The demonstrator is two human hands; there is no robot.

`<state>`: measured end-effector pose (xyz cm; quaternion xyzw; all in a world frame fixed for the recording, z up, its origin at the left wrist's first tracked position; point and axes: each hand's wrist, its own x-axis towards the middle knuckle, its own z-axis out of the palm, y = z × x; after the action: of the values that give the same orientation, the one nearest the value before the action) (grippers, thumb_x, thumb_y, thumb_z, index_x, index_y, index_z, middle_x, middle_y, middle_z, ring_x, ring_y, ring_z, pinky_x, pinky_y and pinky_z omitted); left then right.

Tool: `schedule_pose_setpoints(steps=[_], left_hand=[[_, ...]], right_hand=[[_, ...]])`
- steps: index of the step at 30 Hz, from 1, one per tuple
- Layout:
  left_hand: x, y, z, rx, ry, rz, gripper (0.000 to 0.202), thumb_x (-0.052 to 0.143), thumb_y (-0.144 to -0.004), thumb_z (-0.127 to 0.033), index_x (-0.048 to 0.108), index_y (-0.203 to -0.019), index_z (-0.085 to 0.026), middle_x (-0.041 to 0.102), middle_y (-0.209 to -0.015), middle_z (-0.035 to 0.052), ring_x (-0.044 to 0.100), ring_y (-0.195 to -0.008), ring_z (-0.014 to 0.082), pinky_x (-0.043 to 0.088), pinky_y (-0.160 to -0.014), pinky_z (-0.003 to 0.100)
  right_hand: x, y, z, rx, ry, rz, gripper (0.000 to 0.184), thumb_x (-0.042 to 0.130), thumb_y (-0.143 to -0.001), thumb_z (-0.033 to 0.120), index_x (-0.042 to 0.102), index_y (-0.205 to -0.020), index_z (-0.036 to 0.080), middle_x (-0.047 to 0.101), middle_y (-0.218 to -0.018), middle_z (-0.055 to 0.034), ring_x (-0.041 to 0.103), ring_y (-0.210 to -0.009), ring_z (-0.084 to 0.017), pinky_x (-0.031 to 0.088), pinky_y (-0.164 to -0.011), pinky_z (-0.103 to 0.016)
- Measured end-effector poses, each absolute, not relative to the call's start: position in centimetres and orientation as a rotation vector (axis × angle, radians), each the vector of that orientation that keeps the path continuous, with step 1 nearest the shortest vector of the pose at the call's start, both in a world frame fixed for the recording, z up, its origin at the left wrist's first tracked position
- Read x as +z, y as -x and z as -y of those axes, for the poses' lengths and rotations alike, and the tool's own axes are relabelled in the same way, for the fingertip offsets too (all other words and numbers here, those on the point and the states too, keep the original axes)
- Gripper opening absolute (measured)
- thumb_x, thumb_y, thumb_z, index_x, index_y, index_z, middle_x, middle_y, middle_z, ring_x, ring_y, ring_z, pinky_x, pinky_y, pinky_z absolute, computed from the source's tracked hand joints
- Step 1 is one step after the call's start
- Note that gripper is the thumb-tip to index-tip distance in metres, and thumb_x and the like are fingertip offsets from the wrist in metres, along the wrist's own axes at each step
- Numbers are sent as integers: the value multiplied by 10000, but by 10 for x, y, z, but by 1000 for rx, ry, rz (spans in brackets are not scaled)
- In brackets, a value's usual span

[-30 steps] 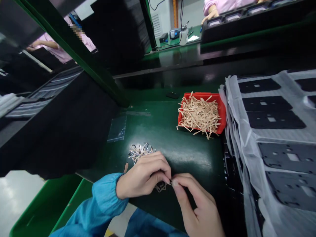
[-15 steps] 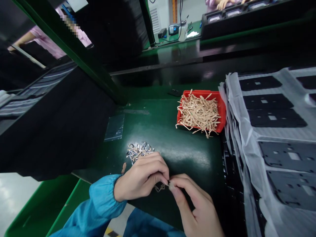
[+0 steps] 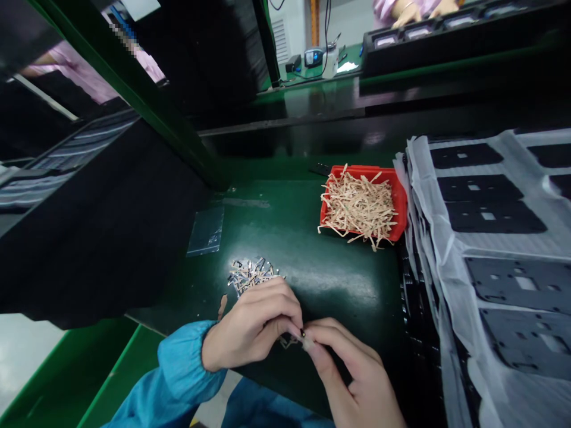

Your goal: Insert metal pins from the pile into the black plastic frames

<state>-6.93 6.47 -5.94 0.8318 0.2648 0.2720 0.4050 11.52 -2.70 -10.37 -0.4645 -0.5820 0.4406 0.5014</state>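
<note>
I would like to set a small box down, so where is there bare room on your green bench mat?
Bare green mat lies between the red plastic tray of tan strips and your left hand, and between the clear plastic bag and the silvery scrap heap. It is crowded by black perforated sheets under white film, and around your right hand.

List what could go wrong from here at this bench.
The small dark-tipped piece pinched between the left hand and right hand could slip and be lost against the dark green mat. The loose pile of small strips sits unconfined beside the left hand, so a brush might scatter it. Bare fingers may smudge the pieces.
</note>
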Motion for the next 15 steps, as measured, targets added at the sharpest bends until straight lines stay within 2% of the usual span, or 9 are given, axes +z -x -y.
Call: schedule_pose_setpoints(steps=[2,5,8,12,15], left_hand=[[-58,69,-65,672,-2101,-664,162,581,-1061,-161,698,-955,-196,730,-835,81,679,-825,210,560,-818,365],[-56,68,-63,635,-2117,-654,36,692,-1003,-154,714,-993,-182,767,-998,118,707,-949,233,577,-890,376],[-56,64,-57,656,-2124,-708,59,751,-964,-147,721,-1003,-177,757,-1116,125,703,-1023,233,571,-930,363],[-58,57,-47,645,-2073,-898,131,647,-1004,-77,695,-990,-198,714,-1039,66,671,-945,183,545,-868,309],[-59,53,-42,611,-2044,-995,165,560,-1033,-86,657,-971,-204,683,-967,38,648,-884,162,534,-796,273]], right_hand=[[-102,-115,27,1055,1144,1400,183,523,-1028,141,662,-983,252,728,-944,10,731,-858,-93,566,-783,-135],[-100,-115,26,1010,1162,1426,188,527,-999,113,661,-965,241,722,-919,9,727,-830,-96,571,-765,-146],[-101,-114,24,938,1176,1464,190,537,-959,82,652,-936,232,708,-872,12,716,-788,-99,572,-729,-159],[-104,-111,21,786,1228,1429,169,545,-943,100,643,-884,225,691,-815,8,706,-750,-110,579,-700,-173],[-107,-110,19,754,1251,1445,170,547,-941,105,641,-865,224,684,-799,0,710,-739,-120,586,-691,-191]])
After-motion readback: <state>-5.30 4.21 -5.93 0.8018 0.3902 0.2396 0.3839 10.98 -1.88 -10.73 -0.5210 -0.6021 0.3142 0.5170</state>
